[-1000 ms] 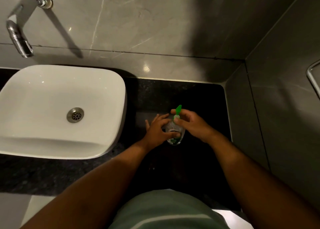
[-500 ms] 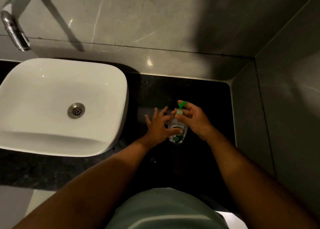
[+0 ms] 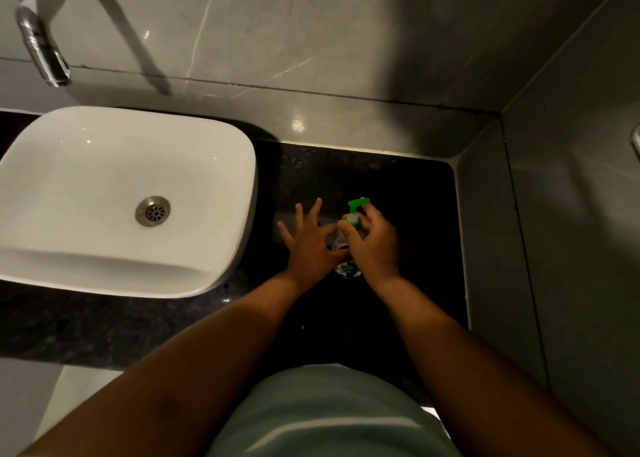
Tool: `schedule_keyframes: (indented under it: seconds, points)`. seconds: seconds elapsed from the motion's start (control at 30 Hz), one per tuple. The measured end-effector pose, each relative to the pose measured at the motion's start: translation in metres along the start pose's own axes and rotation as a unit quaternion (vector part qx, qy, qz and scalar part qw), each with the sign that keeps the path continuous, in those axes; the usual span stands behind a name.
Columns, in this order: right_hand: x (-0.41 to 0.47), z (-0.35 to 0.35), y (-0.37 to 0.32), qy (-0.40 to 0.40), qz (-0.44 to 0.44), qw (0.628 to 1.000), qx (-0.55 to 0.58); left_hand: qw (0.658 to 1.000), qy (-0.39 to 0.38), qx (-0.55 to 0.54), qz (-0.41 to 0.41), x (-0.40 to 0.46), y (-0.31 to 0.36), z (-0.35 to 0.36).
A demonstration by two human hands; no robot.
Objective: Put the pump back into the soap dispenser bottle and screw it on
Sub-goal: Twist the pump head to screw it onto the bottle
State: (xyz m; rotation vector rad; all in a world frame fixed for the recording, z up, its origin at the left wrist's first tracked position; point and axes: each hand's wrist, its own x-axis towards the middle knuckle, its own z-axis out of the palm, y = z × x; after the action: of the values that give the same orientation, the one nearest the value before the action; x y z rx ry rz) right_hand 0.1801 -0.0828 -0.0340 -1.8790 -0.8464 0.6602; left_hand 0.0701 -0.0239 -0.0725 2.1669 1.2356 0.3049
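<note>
A small clear soap bottle (image 3: 344, 268) with a green label stands upright on the black counter (image 3: 408, 193). The green pump (image 3: 356, 207) sits on top of its neck, nozzle pointing away to the right. My right hand (image 3: 375, 245) curls over the bottle from the right, with thumb and fingertips pinching the pump collar. My left hand (image 3: 311, 245) presses against the bottle's left side, thumb on it and the other fingers spread out. Most of the bottle's body is hidden between the two hands.
A white basin (image 3: 221, 248) with a metal drain (image 3: 152, 211) fills the left of the counter, under a chrome tap (image 3: 41, 46). Grey tiled walls close the back and right side. A chrome rail (image 3: 636, 141) shows at the right edge.
The pump's nozzle has swung from pointing away to pointing right. My right fingers have shifted around the collar, and my left fingers have spread wider.
</note>
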Motion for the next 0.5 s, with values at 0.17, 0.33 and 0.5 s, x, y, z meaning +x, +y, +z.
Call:
schedule_keyframes:
  seconds: [0.17, 0.33, 0.5]
  points:
    - [-0.004, 0.003, -0.005, 0.048, 0.016, 0.998, -0.041, 0.999, 0.024, 0.03, -0.007, -0.003, 0.009, 0.002]
    - [-0.004, 0.003, -0.011, 0.086, 0.077, 0.993, -0.006, 0.997, 0.036, 0.067, 0.002, -0.005, 0.016, 0.006]
    - [-0.006, -0.012, -0.008, 0.027, 0.12, 0.992, 0.007, 1.0, -0.014, 0.026, -0.003, -0.001, 0.011, 0.004]
